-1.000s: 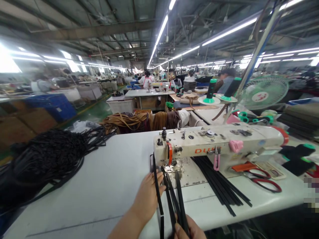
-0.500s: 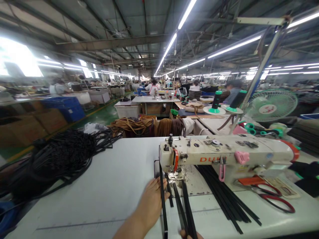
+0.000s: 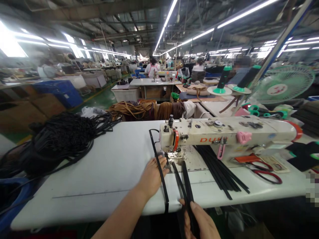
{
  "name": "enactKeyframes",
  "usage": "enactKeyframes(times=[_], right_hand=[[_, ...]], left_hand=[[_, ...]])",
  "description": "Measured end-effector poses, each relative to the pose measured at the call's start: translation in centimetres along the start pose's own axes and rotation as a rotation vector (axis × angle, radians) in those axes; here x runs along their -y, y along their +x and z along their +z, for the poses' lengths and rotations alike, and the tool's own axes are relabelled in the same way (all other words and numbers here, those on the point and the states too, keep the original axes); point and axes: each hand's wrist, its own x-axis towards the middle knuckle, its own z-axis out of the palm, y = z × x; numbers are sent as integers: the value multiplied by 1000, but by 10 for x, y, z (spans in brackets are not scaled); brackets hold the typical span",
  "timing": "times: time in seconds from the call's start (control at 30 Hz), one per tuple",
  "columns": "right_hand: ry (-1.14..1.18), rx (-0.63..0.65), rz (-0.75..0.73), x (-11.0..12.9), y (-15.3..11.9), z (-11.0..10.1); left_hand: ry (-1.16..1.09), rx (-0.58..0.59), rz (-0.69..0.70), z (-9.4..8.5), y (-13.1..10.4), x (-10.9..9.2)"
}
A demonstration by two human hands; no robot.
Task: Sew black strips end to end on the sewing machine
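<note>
Black straps (image 3: 187, 182) pinched by right hand (image 3: 203, 220), grip closed, left hand (image 3: 150, 175) flat, unclenched, another strap (image 3: 163, 184) across it

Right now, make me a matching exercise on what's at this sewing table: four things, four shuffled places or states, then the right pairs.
1. Bare left hand
2. Bare right hand
3. Red-handled metal scissors
4. Big tangled black bundle

A. At the left end of the white table
B. Holding flat black straps
C. Crossed by a narrow black strap
D. In front of the right half of the cream sewing machine

Pairs: 1-C, 2-B, 3-D, 4-A
</note>
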Motion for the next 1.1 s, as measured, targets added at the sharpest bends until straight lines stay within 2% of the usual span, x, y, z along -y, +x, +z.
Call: enactKeyframes(times=[0.37,0.53,0.77,0.93,1.03,1.1], right_hand=[[48,-17,-59,18,-12,5],[114,-69,-66,19,-10,10],[55,-27,-112,16,-7,9],[53,-16,-91,18,-6,10],[97,-22,-55,20,-8,11],[128,-33,-33,21,-9,11]], left_hand=[[13,-43,39,0,-1,0],[16,-31,38,-1,0,1],[28,-22,31,-1,-1,-1],[-19,-28,25,0,0,1],[-115,-119,-20,-7,1,-1],[-132,-276,-44,-16,-1,-6]])
